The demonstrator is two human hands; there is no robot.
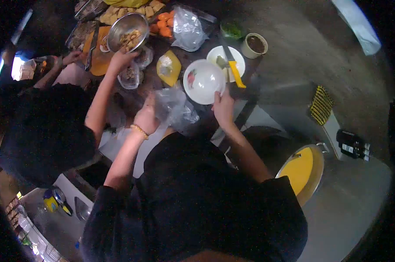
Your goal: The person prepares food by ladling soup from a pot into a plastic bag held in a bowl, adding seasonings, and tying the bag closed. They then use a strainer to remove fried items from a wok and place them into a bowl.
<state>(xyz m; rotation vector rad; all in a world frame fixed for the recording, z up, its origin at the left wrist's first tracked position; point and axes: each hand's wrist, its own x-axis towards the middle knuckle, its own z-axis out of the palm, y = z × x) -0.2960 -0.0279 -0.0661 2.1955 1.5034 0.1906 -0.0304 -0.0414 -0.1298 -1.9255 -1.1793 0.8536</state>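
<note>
My left hand (146, 116), with a beaded bracelet at the wrist, is closed at the left side of a crumpled clear plastic bag (167, 101). In my right hand (223, 108) is the lower right rim of a white bowl (201, 83) with a red flower pattern; the bowl looks empty. Just behind it lies a white plate (239, 61) with a yellow-handled knife (235, 72) across it. A yellow packet (168, 67) lies on the counter left of the bowl.
At the left, another person (49, 131) reaches into a metal bowl (140, 21) of food pieces. Orange pieces (164, 25), a cup of dark contents (255, 45) and greens (232, 30) stand behind. A pot of yellow liquid (298, 170) is at the right, near a sponge (321, 105).
</note>
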